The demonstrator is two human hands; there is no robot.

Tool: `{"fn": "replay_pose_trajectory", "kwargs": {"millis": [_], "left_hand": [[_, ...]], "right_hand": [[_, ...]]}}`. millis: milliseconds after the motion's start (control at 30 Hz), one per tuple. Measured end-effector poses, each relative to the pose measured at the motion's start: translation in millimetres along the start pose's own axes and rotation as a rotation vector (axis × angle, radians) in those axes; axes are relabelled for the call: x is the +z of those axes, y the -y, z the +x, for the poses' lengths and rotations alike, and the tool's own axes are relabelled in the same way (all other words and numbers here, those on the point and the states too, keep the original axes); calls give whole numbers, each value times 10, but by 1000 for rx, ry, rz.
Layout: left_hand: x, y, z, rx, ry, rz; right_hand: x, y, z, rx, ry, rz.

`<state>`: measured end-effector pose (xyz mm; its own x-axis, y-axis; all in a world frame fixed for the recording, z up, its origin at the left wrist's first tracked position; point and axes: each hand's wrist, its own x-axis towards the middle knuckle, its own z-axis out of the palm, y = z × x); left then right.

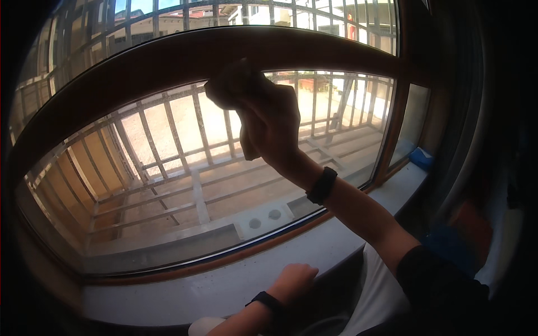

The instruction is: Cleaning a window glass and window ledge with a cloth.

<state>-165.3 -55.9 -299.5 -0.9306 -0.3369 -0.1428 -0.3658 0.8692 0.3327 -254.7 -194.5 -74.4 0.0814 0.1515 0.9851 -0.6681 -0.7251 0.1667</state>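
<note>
My right hand (279, 119) is raised before the window, gripping a crumpled cloth (226, 89). The cloth presses against the brown horizontal bar (168, 63) of the window frame, and its lower end hangs below my fingers over the glass (269, 193). Backlight leaves cloth and fingers dark. Lower down, my left hand (294, 280) is curled into a fist at the front edge of the white windowsill (168, 296); nothing shows in it. Dark bands circle both wrists.
Outside the glass stands a metal security grille (197, 122) with a slatted bottom. A blue packet (421, 158) lies at the sill's right end. Blurred blue and red items (470, 229) are in shadow at right. My light-coloured trouser leg (374, 294) is close below the sill.
</note>
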Motion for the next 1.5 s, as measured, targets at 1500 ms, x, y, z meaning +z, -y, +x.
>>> {"fn": "replay_pose_trajectory", "kwargs": {"millis": [1500], "left_hand": [[238, 155, 211, -74, -140, -22]], "right_hand": [[-770, -398, -1220, -179, 110, -249]]}}
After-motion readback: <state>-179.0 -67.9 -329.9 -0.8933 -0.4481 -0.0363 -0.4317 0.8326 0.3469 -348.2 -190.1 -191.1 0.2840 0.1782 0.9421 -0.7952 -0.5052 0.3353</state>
